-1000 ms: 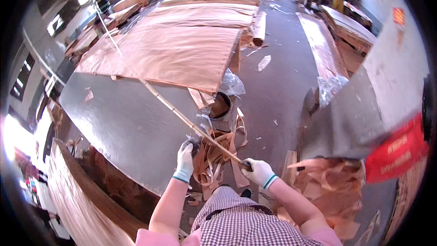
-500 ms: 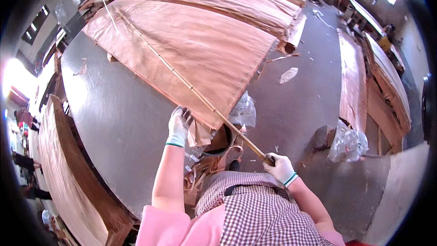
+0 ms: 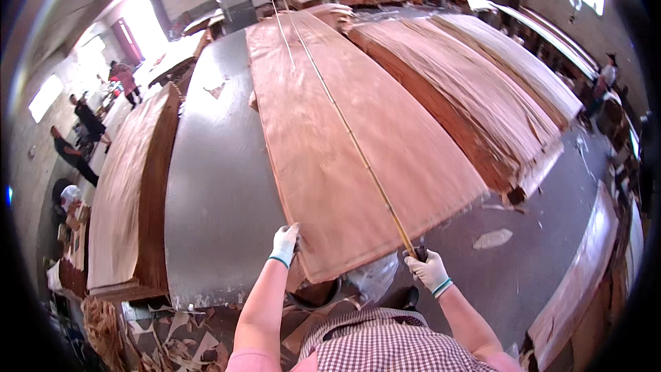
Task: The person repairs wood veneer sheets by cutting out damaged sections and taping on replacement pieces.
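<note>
A long reddish wood veneer sheet (image 3: 358, 165) lies in front of me, its near end close to my body. My left hand (image 3: 284, 242), in a white glove with dark fingertips, is closed on the sheet's left edge near the close corner. In my right hand (image 3: 429, 271), also gloved, is the dark-wrapped end of a thin bamboo pole (image 3: 358, 143). The pole slants away over the veneer toward its far end. A thin white cord (image 3: 282, 31) hangs over the far part. What lies under the sheet is mostly hidden.
Veneer stacks stand to the left (image 3: 127, 193) and right (image 3: 454, 89). Below the near edge are a dark bucket (image 3: 318, 294) and a clear plastic bag (image 3: 374, 277). Veneer scraps (image 3: 182, 337) litter the lower left. Several people stand farther off.
My view has lifted and turned, showing more of the room. The left hand has gone from loosely curled by the sheet's edge to closed on it. The right hand keeps hold of the pole.
</note>
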A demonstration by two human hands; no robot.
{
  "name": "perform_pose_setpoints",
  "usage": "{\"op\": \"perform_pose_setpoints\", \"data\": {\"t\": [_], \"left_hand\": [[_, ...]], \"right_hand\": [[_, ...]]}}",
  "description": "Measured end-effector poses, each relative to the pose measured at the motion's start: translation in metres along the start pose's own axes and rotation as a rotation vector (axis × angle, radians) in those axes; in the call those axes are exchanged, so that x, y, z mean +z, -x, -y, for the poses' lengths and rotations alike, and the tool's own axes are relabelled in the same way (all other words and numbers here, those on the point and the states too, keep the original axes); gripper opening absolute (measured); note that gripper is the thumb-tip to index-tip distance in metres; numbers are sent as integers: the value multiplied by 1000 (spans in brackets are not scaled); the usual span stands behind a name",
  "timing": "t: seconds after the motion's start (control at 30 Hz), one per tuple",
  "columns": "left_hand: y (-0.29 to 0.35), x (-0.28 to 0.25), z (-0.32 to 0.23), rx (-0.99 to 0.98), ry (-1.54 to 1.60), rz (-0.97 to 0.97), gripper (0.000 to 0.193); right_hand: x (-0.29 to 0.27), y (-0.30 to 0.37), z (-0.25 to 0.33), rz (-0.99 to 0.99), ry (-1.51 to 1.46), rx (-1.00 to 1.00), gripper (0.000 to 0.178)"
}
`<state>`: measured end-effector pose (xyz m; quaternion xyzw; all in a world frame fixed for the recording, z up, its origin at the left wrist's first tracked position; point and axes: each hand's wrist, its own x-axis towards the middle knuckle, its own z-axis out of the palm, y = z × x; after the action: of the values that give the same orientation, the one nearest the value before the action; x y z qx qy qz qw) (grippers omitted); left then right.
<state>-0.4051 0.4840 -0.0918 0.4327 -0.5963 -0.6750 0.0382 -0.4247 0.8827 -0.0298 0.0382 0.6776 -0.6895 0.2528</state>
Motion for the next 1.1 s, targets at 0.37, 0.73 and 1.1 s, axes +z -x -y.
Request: {"op": "perform_pose_setpoints", "data": {"t": [0.37, 0.73, 1.1], "left_hand": [[54, 49, -10, -25, -137, -154, 50], [108, 176, -80, 480, 81, 239, 47], [13, 552, -114, 519, -310, 446, 53]], "right_hand": [[-149, -47, -11, 72, 116, 181, 17], [-157, -13, 20, 27, -22, 10, 9], [-195, -101, 8, 305, 381, 95, 35]]}}
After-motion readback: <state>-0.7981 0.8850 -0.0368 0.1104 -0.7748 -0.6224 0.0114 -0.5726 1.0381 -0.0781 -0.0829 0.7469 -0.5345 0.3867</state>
